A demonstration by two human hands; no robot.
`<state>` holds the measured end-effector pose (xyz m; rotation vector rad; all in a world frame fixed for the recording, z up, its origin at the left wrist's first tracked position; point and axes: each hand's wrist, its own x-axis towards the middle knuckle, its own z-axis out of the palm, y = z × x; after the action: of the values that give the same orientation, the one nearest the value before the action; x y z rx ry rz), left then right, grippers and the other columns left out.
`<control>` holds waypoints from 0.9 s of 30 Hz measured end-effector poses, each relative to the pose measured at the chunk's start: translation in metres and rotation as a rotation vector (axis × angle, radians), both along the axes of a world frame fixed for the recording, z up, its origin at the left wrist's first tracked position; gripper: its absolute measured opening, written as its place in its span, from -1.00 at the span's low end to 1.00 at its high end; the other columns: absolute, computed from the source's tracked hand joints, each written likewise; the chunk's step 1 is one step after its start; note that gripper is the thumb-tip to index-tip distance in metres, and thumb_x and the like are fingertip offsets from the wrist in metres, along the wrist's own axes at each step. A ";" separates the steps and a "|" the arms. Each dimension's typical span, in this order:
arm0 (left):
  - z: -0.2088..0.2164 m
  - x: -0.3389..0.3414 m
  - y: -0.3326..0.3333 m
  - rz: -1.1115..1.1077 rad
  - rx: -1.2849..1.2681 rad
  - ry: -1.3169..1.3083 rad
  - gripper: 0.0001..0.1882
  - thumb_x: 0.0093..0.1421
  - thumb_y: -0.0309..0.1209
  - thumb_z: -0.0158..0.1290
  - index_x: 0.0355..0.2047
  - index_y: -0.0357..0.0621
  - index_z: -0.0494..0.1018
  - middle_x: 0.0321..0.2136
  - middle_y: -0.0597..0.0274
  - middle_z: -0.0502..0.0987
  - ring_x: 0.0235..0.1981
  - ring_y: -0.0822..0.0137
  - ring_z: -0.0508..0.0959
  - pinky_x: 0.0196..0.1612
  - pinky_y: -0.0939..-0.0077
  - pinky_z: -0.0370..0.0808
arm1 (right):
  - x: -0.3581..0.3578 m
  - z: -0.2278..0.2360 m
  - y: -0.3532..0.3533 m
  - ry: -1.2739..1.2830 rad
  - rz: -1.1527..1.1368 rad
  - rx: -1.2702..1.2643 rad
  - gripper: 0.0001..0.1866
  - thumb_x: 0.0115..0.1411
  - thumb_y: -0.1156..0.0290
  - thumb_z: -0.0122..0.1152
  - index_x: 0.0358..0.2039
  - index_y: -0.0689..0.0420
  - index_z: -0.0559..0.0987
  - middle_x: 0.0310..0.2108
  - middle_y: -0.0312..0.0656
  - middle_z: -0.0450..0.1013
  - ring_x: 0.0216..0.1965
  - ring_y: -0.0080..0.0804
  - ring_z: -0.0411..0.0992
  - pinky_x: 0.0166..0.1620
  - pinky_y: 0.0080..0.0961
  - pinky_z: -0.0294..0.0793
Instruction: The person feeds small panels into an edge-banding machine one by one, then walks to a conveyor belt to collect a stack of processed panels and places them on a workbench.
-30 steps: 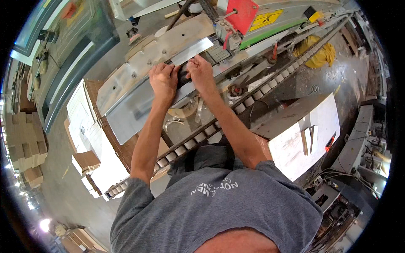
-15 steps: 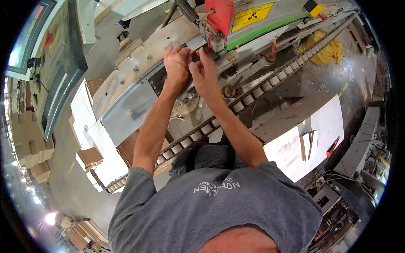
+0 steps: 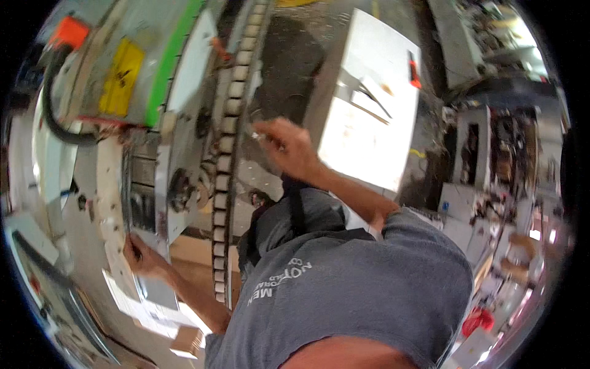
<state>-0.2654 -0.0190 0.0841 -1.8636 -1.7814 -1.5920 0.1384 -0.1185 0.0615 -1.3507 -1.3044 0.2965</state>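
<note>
My left hand (image 3: 142, 257) is at the near end of the machine, by the edge of a pale bolted plate (image 3: 109, 203). Blur hides whether its fingers grip anything. Held out past the roller track (image 3: 222, 166), my right hand (image 3: 287, 144) has its fingers closed in a pinch. A small light glint shows at those fingertips, too small and smeared to name. On the machine, a metal bed (image 3: 144, 212) lies between the pale plate and the track.
To the right of the track, a white board (image 3: 362, 135) carries dark thin strips (image 3: 372, 101) and a red-and-black cutter (image 3: 413, 71). A green-edged machine housing (image 3: 126, 74) with a black hose (image 3: 52, 101) stands far left. A small cardboard box (image 3: 186, 342) sits low on the left.
The view has swung to the right. My hands, together at the machine before, are now wide apart: the right one has moved off over the track, while the left stays by the pale plate.
</note>
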 end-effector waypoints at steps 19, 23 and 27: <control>-0.046 0.083 -0.123 -0.710 -0.642 0.021 -0.85 0.16 -0.56 0.19 -0.24 -0.30 0.60 -0.44 0.13 0.55 -0.52 0.42 0.48 -0.47 0.53 0.41 | 0.129 -0.128 -0.192 -0.478 -0.694 -0.807 -0.64 0.04 0.45 0.37 -0.12 0.25 0.61 -0.14 0.03 0.49 -0.05 0.02 0.38 0.02 -0.11 0.43; -0.042 0.107 -0.124 -0.881 -0.690 0.053 -0.64 0.06 -0.56 0.27 -0.09 -0.26 0.57 -0.30 0.04 0.58 -0.32 0.21 0.53 -0.25 0.36 0.47 | 0.073 -0.074 -0.189 0.309 -0.465 -0.645 -0.57 0.23 0.30 0.28 0.02 0.30 0.53 -0.13 0.04 0.52 -0.27 -0.28 0.56 -0.24 -0.40 0.64; -0.031 0.177 -0.099 -1.156 -0.615 0.195 -0.46 -0.03 -0.44 0.36 0.01 -0.20 0.53 -0.12 -0.03 0.55 -0.08 -0.02 0.49 -0.03 0.15 0.44 | 0.009 -0.071 -0.132 0.790 -0.102 -0.308 -0.53 0.27 0.17 0.27 0.02 0.27 0.52 -0.22 -0.19 0.53 -0.20 -0.48 0.48 -0.16 -0.44 0.54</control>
<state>-0.0882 -0.1180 0.0534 -3.5862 -1.1556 -0.9158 0.1473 -0.2509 -0.0096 -1.3384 -0.5376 0.8857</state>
